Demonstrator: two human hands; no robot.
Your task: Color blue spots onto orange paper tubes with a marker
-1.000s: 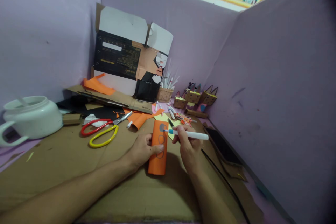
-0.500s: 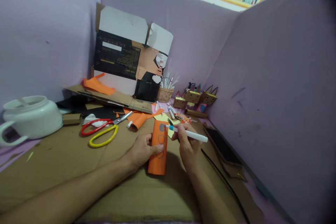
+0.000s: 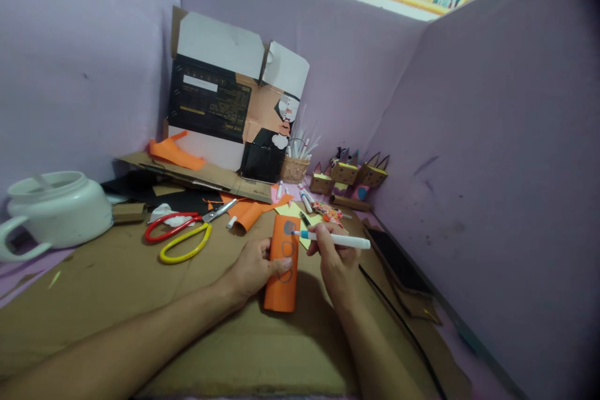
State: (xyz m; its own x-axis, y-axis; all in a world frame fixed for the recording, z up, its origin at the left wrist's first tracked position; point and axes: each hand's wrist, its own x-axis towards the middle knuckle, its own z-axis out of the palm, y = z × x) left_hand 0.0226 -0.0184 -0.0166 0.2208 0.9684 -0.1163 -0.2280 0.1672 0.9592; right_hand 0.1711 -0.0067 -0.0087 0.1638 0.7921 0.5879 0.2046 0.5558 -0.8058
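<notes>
At the left edge of the counter, covered with brown cardboard, stands a white pot with its handle toward the near side. Right of it lie scissors with one red and one yellow handle loop, the blades pointing toward the far edge. Behind them an opened-out box leans up along the far edge, and a rolled piece of orange paper lies in front of it.

The left hand grips an orange tube just right of the middle of the counter, its fingers pinching the tube's side with the thumb across the front. The tube bears a column of rounded shapes, the top one filled in dark. Beyond it, a basket of markers stands near the far edge.

The right hand has its fingers pinching a white marker, the blue tip at the top shape. Cardboard figures with pointed ears stand by the far right corner. A flat black device lies along the right edge, near a black cable.
</notes>
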